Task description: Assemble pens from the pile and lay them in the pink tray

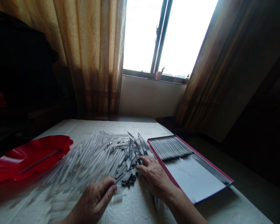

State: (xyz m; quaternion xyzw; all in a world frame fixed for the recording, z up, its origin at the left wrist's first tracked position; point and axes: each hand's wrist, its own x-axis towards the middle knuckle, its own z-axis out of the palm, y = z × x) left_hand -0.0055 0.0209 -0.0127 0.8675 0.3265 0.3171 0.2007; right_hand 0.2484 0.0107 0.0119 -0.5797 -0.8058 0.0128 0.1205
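Low in the middle, my left hand [96,196] pinches a slim grey pen barrel [118,179] between thumb and forefinger. A thin dark pen refill [131,168] runs on from the barrel's end to the fingertips of my right hand [151,172], which are closed at its far end. Just below the fingertips lie several small black pen caps [129,180]. Beyond them is a heap of dark refills [132,149], and clear pen barrels [91,158] are spread widely to the left.
At right is a shallow red-edged box [196,183] with a row of capped pens [171,146] and white lining. A red scalloped tray [63,141] at left holds one long thin rod [40,160]. The white table [135,126] reaches towards the curtained window.
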